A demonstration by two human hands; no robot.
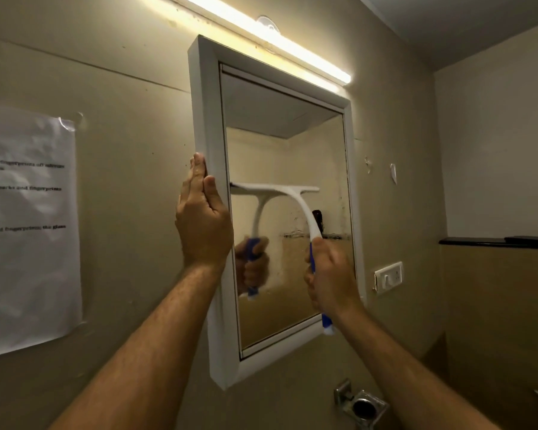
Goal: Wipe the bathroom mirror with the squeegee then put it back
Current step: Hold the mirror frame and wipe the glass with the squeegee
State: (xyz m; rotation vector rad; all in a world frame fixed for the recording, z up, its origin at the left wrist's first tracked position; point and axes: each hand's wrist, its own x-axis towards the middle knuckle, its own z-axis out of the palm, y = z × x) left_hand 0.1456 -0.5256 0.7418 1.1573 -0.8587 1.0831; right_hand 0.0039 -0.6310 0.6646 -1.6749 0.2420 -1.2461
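Right hand (331, 274) fisted round squeegee (288, 193) handle, blade on mirror (292, 144) at 11 o'clock; left hand (202, 218) flat, fingers extended, on frame edge.

The mirror (292, 169) is shiny glass with small spots and a cloudy patch low down, and its frame (204, 119) looks like smooth white plastic. The squeegee (292, 197) is smooth white plastic with a blue grip. The wall (131, 103) is dull tan paint with little marks. The paper sheet (28, 228) taped on it is crinkled and a bit shiny. The holder (359, 405) below is shiny metal, and the ledge (479, 242) is glossy black
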